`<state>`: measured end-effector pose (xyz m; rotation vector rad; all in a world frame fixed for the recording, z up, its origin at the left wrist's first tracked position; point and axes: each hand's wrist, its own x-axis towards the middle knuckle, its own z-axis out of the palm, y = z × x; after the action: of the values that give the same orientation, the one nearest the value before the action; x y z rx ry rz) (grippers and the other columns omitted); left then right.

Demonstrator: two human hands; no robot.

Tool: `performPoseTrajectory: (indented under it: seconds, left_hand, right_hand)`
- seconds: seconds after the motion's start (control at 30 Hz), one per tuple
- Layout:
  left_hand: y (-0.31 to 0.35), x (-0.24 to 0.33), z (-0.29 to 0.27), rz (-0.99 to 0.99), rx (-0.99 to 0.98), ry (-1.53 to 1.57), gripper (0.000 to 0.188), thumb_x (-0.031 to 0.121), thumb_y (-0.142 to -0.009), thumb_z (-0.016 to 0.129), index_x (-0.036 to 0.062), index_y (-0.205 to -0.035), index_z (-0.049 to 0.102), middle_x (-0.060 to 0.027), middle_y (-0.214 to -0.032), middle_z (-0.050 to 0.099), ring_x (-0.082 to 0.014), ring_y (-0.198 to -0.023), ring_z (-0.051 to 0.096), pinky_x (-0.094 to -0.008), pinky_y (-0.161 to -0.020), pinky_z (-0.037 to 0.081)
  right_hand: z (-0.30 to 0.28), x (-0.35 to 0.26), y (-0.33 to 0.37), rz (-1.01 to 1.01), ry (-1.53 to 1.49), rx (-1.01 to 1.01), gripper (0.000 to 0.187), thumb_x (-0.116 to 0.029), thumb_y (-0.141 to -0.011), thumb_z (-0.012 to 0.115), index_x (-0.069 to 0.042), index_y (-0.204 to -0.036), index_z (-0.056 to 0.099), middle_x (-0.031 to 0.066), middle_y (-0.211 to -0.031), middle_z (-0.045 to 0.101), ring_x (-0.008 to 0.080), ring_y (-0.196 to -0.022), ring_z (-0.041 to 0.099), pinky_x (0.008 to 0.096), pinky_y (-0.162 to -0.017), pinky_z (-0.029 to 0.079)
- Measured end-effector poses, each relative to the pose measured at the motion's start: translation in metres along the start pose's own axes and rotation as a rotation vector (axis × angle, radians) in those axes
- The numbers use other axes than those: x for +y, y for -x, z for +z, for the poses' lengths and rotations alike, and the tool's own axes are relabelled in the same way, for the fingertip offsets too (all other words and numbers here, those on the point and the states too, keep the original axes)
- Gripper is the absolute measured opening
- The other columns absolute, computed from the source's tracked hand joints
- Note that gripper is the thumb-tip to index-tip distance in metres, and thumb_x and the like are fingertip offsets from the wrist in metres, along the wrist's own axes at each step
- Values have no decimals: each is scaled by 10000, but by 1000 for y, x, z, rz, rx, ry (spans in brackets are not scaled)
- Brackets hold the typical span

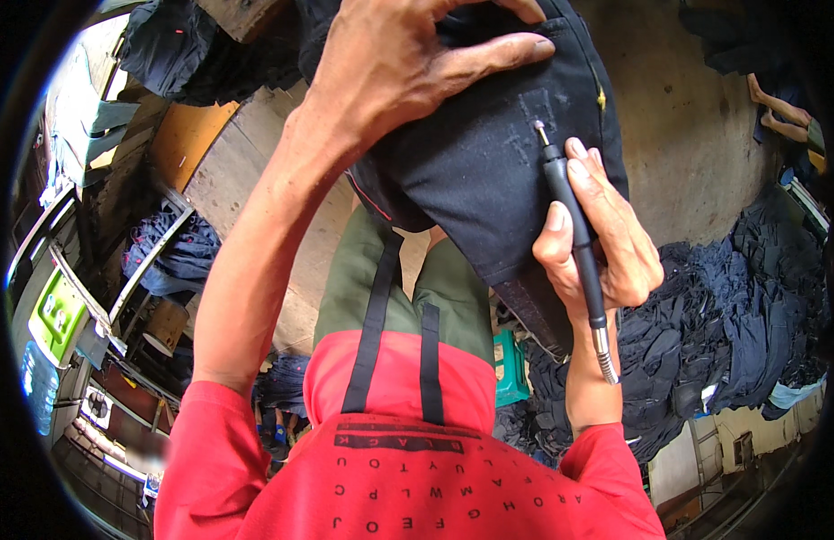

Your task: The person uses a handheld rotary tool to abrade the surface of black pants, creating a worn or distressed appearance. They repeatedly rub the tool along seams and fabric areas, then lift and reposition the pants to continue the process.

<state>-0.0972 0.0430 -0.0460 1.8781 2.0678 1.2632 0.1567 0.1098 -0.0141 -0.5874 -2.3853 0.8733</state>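
A dark denim garment (pixel 462 171) is spread in front of me, with pale scuffed marks on its cloth near the right seam. My left hand (pixel 408 63) holds it at the top, thumb stretched flat over the cloth; some of its fingers run out of the picture. My right hand (pixel 606 234) grips a black pen-shaped rotary grinder (pixel 574 225) with a coiled metal end at its lower side. The grinder's thin metal tip (pixel 540 129) meets the cloth at the pale marks, a little below my left thumb.
Heaps of dark garments (pixel 696 333) lie at the right, with another dark pile (pixel 179 45) at the upper left. A green plastic stool (pixel 510 369) stands beside my legs. Another person's bare legs (pixel 786 117) show at the far right. A lime-green tray (pixel 57 315) is at the left.
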Motion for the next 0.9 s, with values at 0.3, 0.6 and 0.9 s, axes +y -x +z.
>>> performPoseTrajectory:
  seconds: [0.3, 0.6, 0.9]
  left_hand:
    - [-2, -1, 1, -26, -8, 36, 228, 256, -855, 918, 106, -996, 822, -76, -1267, 778, -257, -1205, 684, -442, -1100, 474]
    - [0, -6, 6, 21, 20, 30, 230, 253, -848, 925, 104, -991, 825, -77, -1264, 781, -255, -1204, 689, -438, -1098, 476]
    - [0, -3, 4, 8, 21, 48, 231, 254, -848, 924, 102, -990, 825, -84, -1260, 782, -257, -1204, 688, -436, -1097, 477]
  right_hand:
    - [-3, 0, 8, 17, -16, 2, 358, 42, -844, 709, 98, -1192, 772, 290, -1127, 806, 406, -1142, 791, 463, -1058, 613]
    - [-9, -1, 15, 37, -10, -22, 377, 33, -844, 706, 93, -1211, 765, 306, -1147, 796, 420, -1144, 788, 474, -1060, 610]
    - [-14, -1, 23, 46, -16, -34, 368, 17, -850, 710, 89, -1207, 765, 304, -1148, 796, 426, -1138, 789, 485, -1064, 610]
